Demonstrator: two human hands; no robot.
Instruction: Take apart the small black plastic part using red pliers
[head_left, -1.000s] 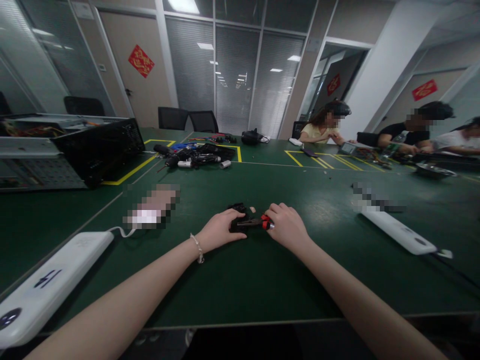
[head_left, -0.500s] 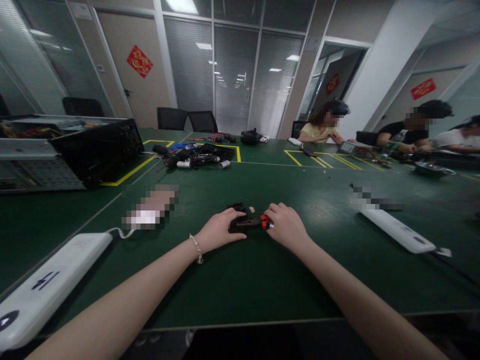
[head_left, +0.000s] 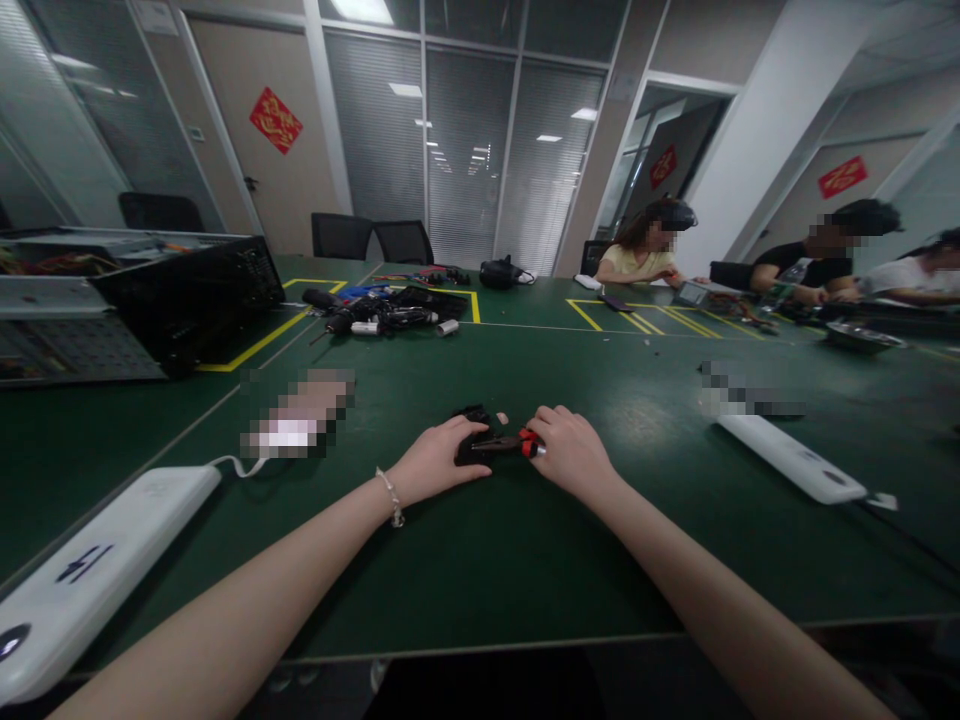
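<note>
In the middle of the green table, my right hand (head_left: pixel 574 450) is closed around the red handles of a pair of pliers (head_left: pixel 504 446). The dark jaws point left and lie against a small black part (head_left: pixel 472 448). My left hand (head_left: pixel 436 458) holds that black part, thumb on the near side and fingers on the far side; its exact kind I cannot make out. Another black piece (head_left: pixel 472 412) shows just beyond my left fingers. A small pale scrap (head_left: pixel 502 418) lies on the table between the two hands.
An open computer case (head_left: pixel 187 305) stands at the left. Behind my hands lies a heap of cables (head_left: pixel 390 312). White power banks lie left (head_left: pixel 112 570) and right (head_left: pixel 795 460); a phone (head_left: pixel 304 412) is cabled to the left one. Several people sit at the far right.
Both hands keep nearly the same place and grip on the pliers and the black part. The whole view has shifted very slightly.
</note>
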